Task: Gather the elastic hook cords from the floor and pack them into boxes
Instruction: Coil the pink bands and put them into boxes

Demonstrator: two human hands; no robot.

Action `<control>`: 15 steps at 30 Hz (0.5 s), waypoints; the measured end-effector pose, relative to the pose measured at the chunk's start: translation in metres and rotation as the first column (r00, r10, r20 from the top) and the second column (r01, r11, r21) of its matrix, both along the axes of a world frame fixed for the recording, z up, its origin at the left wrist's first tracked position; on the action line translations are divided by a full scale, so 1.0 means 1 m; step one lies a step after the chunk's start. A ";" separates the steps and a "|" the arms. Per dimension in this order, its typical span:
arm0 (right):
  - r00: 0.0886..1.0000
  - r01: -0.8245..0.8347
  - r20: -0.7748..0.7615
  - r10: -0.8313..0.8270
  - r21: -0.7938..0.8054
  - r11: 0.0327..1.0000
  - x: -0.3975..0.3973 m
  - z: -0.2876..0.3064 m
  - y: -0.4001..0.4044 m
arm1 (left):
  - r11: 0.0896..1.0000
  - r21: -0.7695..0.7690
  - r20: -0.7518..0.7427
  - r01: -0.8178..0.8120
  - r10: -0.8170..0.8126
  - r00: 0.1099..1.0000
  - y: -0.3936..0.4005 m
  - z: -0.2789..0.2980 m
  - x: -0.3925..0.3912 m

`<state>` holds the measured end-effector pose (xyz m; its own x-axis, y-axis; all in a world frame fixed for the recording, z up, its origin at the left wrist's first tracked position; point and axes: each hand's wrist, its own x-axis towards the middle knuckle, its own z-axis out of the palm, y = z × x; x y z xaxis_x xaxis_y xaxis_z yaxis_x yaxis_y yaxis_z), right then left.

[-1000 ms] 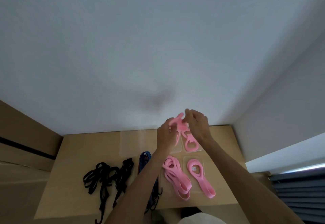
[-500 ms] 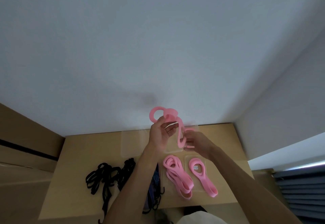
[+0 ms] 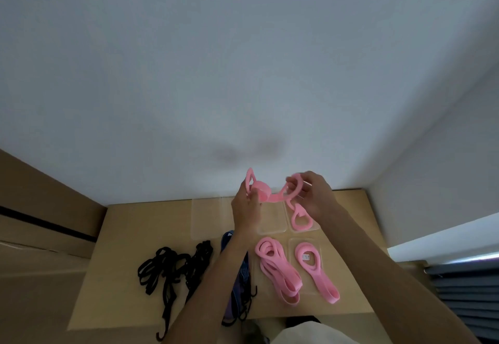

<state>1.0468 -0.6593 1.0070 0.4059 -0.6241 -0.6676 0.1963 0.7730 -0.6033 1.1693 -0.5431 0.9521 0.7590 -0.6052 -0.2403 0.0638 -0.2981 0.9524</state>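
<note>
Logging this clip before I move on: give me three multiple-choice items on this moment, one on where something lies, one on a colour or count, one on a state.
1. Where do the black cords lie on the cardboard surface?
A. To the left of the pink bands
B. To the right of the pink bands
C. In the person's hands

2. What colour is the band held between the hands?
A. Blue
B. Pink
C. Black

3. What is the state of the clear tray just right of the left wrist?
A. Filled with black cords
B. Holds a pink band
C. Shows nothing in it

Answers:
1. A, the black cords sit left of the pink bundles.
2. B, the left hand and right hand both grip a pink band.
3. C, only bare clear plastic shows in it.
</note>
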 end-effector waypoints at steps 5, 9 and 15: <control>0.982 -0.182 -0.095 0.161 -0.299 0.937 0.028 0.012 0.017 | 0.988 -0.049 0.322 0.149 -0.126 0.938 -0.004 0.010 -0.013; 0.944 -0.204 -0.317 0.088 -0.357 0.912 0.039 0.010 0.026 | 0.969 -0.070 0.457 0.235 -0.178 0.872 -0.004 0.014 -0.015; 0.890 -0.313 -0.448 0.088 -0.458 0.832 0.034 0.004 0.029 | 0.928 0.057 0.444 0.369 -0.354 0.823 0.000 0.005 -0.016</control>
